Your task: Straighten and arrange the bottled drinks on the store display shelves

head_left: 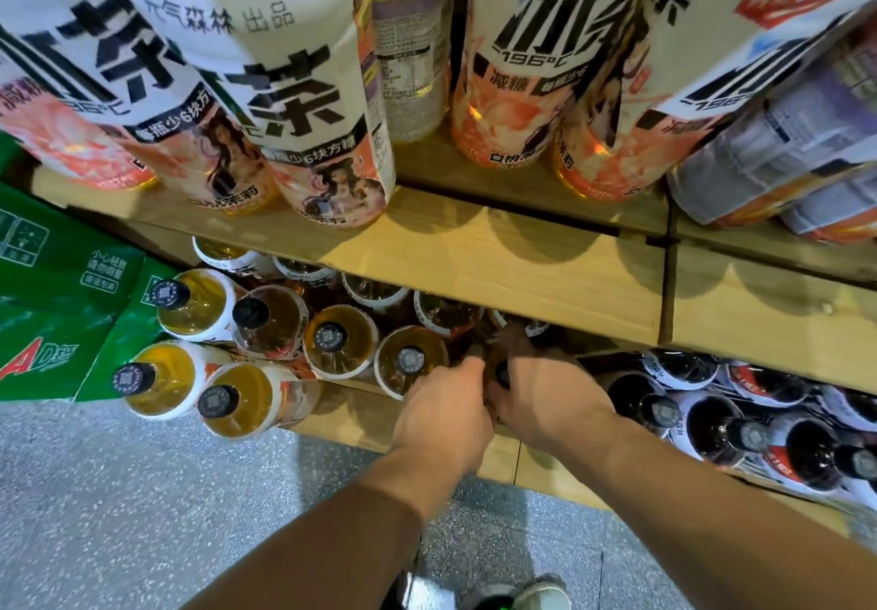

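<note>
A: Wooden upper shelf (493,253) as landmark: how far along is the arranging?

B: On it, the peach-label tea bottles (303,101) stand in loose groups with bare board between, some labels turned away. Below its front edge, the amber bottles (339,341) cluster unevenly; the dark bottles (726,434) sit below its right half. I judge much remains.

A: And the hands?

B: Both reach under that shelf's front edge, arms extended downward. The left hand (443,412) is curled, knuckles up; the right hand (553,396) is closed around a dark-capped bottle (503,374) wedged between them. Whether the left grips it too, I cannot tell.
</note>
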The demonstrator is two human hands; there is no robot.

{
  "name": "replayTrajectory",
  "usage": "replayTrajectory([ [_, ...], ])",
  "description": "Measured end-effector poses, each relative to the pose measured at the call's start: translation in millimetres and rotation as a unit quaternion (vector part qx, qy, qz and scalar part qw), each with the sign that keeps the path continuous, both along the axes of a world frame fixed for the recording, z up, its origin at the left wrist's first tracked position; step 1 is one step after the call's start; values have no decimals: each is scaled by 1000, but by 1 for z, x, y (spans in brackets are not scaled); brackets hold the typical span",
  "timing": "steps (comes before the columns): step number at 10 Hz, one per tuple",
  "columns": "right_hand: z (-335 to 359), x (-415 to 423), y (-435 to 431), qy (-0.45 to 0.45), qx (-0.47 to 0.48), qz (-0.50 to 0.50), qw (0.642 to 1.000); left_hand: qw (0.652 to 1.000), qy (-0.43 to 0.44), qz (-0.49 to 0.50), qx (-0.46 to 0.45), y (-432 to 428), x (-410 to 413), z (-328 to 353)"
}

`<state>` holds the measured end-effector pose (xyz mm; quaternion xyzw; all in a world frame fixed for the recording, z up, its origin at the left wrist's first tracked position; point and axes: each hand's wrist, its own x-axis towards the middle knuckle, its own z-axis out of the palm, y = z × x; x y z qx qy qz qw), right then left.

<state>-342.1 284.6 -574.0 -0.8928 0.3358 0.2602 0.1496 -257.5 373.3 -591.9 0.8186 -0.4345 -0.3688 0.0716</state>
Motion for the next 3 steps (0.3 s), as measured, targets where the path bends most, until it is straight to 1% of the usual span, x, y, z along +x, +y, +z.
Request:
replayTrajectory([
  [1,17,1,2,11,-13,28,999,1000,-22,-11,-14,0,3,9],
  [2,33,-7,4,-31,14,-60,998,998,-35,-18,-42,5,8,21],
  [3,47,-20,15,-28,37,-93,995,996,-60,-61,-26,14,11,40],
])
